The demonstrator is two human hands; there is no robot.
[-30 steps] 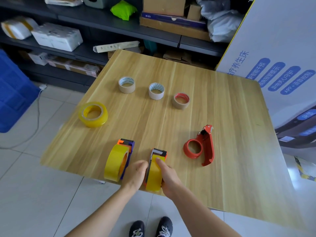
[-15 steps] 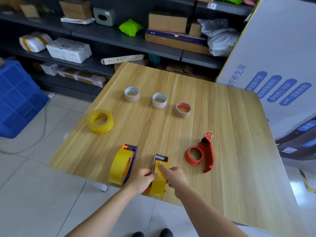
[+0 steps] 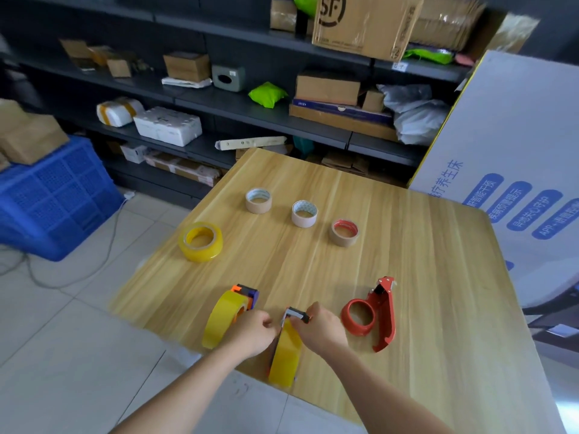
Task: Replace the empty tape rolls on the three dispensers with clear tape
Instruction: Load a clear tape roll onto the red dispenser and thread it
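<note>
Yellow tape fills the middle dispenser (image 3: 296,314), and both hands are on it. The left hand (image 3: 252,335) has its fingers curled in. Its fingertips push against the left side of the dispenser, near the top of the tape roll (image 3: 285,355). The right hand (image 3: 321,332) is curled too. Its thumb and first finger pinch the grey and orange head of the dispenser from the right side. The roll stands on its edge between the two hands. It reaches back past the wrists to the near edge of the wooden table (image 3: 438,308). I cannot tell if a loose end of tape is caught in the fingers.

Just to the left of the left hand, nearly touching it, stands the left dispenser (image 3: 247,294) with its own fat yellow roll (image 3: 219,321). Just to the right of the right hand lies the red dispenser (image 3: 387,322), flat on its side. Its ring has no tape on it. Further off, past the left hand and out to the left, a loose tape roll (image 3: 203,256) lies flat. Well past both hands, three empty rolls sit in a row: a tan one (image 3: 258,208), a white one (image 3: 304,221) and one with a red rim (image 3: 343,241).
</note>
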